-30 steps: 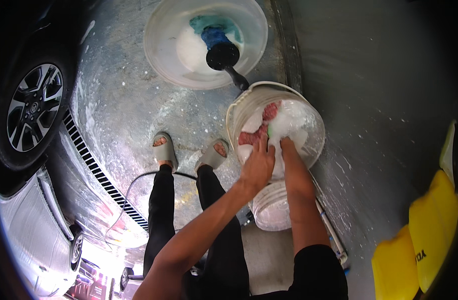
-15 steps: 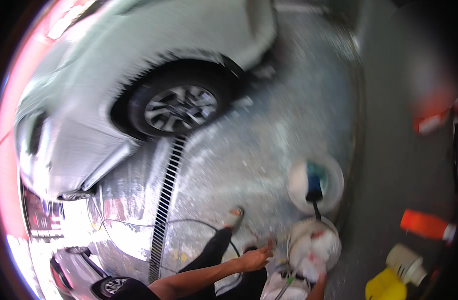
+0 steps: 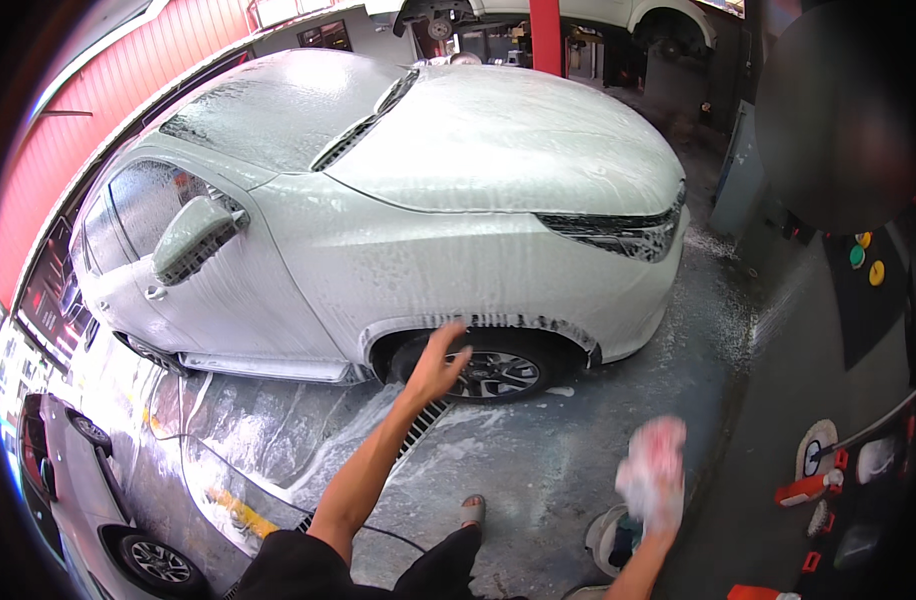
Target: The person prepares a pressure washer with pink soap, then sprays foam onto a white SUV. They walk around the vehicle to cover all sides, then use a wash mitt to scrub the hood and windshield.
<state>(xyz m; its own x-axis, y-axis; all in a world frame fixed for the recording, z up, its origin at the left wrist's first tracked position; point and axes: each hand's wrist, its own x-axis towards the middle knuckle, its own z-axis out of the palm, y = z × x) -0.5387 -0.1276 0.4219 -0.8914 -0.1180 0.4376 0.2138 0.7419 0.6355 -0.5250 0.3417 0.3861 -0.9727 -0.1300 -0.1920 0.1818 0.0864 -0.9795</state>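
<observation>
My right hand (image 3: pixel 662 522) is raised over the floor at the lower right, gripping a wet, foamy white-and-red wash cloth (image 3: pixel 652 458). Motion blurs the cloth, and suds hide most of the fingers. Held out in front of the car's wheel, my left hand (image 3: pixel 438 370) is empty with its fingers apart. A large white car (image 3: pixel 458 235) covered in foam fills the middle of the view. Its front wheel (image 3: pixel 498 374) lies behind my left hand. Below the cloth stands a white bucket (image 3: pixel 596 535) with something dark blue inside, partly hidden by my right arm.
A floor drain grate (image 3: pixel 418 430) runs beneath the car. The hose (image 3: pixel 278 490) trails across the wet floor at left, near a second car (image 3: pixel 88 500). Bottles and brushes, including an orange spray bottle (image 3: pixel 808 488), line the right wall. A red post (image 3: pixel 546 40) stands behind the car.
My right hand has lifted the wash cloth up from the bucket. My left hand has risen toward the car. The view has swung up, bringing the car's hood and windshield into sight.
</observation>
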